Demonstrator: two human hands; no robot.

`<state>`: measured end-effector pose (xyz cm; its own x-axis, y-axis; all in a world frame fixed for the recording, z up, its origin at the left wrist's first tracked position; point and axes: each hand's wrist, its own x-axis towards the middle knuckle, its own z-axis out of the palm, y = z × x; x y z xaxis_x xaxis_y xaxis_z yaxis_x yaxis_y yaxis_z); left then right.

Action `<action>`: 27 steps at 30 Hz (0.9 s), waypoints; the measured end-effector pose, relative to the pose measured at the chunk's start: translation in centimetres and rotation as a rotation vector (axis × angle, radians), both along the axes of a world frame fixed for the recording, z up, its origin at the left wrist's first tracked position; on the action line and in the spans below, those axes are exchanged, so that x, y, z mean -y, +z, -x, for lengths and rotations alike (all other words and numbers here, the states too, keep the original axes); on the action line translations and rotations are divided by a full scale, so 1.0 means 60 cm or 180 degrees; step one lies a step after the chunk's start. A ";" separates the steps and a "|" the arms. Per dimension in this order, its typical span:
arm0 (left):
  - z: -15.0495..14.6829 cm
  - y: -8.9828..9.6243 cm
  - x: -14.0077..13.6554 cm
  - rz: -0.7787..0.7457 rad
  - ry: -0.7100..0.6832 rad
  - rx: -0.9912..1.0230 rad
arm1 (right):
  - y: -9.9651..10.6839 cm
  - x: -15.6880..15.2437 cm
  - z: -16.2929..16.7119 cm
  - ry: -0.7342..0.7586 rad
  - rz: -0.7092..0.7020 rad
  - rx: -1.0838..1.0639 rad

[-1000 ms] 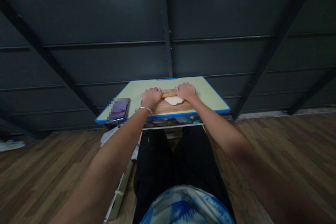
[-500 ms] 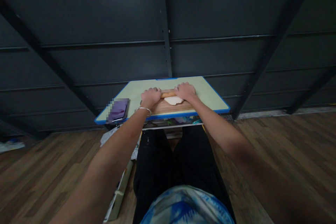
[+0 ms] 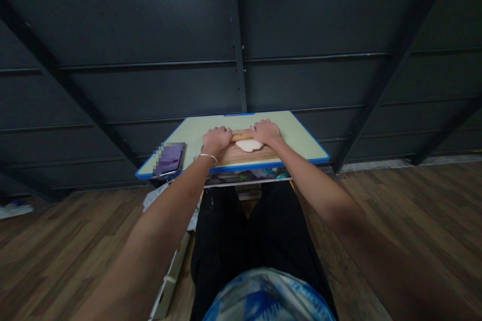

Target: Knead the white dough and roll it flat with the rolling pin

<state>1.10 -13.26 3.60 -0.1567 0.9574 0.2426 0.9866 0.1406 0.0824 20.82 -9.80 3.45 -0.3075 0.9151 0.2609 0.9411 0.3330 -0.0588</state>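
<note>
A wooden rolling pin lies crosswise on a wooden board. My left hand is closed over its left end, and my right hand is wrapped over its right end. Just on the near side of the pin is a flattened piece of pale dough; its far edge meets the pin, and I cannot tell how much of it is underneath. My hands cover both ends of the pin and parts of the board.
The small table has a pale green top and blue rim. A device with a purple screen, partly pixelated, sits at its left. Under the top is a shelf of items. A dark panelled wall stands behind.
Both hands keep their grip on the rolling pin, with hardly any movement. The whole view has shifted very slightly.
</note>
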 end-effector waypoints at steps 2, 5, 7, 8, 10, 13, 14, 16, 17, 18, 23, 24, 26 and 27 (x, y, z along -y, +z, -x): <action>0.001 -0.002 -0.003 -0.0017 0.0002 0.0001 | -0.001 -0.001 0.001 0.0002 -0.0002 -0.0012; 0.003 -0.003 -0.006 -0.0005 -0.0015 -0.0017 | -0.002 -0.003 0.002 -0.0007 0.0013 -0.0021; 0.003 -0.003 -0.006 0.0007 -0.0016 -0.0014 | -0.003 -0.004 0.002 -0.0020 0.0018 -0.0020; 0.003 -0.003 -0.007 0.0010 -0.0011 -0.0001 | -0.003 -0.004 0.002 -0.0027 0.0011 -0.0020; 0.003 -0.003 -0.007 0.0010 0.0021 0.0031 | -0.003 -0.004 0.002 -0.0037 -0.0016 -0.0022; 0.003 -0.003 -0.006 0.0004 0.0023 0.0015 | -0.003 -0.002 0.002 -0.0042 -0.0030 -0.0034; 0.003 -0.003 -0.006 0.0001 0.0022 0.0007 | -0.002 -0.001 0.002 -0.0038 -0.0026 -0.0039; 0.002 -0.003 -0.006 0.0009 0.0016 -0.0003 | -0.002 0.000 0.001 -0.0032 -0.0032 -0.0048; 0.002 -0.003 -0.005 0.0013 0.0014 -0.0005 | -0.002 0.000 0.001 -0.0030 -0.0040 -0.0048; 0.002 -0.003 -0.005 0.0014 0.0017 -0.0008 | -0.002 0.001 0.001 -0.0032 -0.0053 -0.0047; 0.003 -0.006 -0.004 -0.0017 -0.0007 -0.0059 | -0.003 0.003 0.001 -0.0082 -0.0106 -0.0049; 0.003 -0.007 -0.004 -0.0035 -0.0020 -0.0067 | -0.003 0.004 0.001 -0.0088 -0.0121 -0.0052; 0.004 -0.009 -0.002 -0.0081 -0.0014 -0.0060 | -0.003 0.007 0.001 -0.0087 -0.0153 -0.0057; 0.004 -0.010 -0.001 -0.0102 -0.0013 -0.0052 | -0.004 0.009 0.001 -0.0086 -0.0167 -0.0061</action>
<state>0.87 -13.20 3.02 -0.1485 0.9497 0.2757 0.9884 0.1341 0.0706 20.76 -10.32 3.23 -0.2772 0.9080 0.3142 0.9487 0.3104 -0.0600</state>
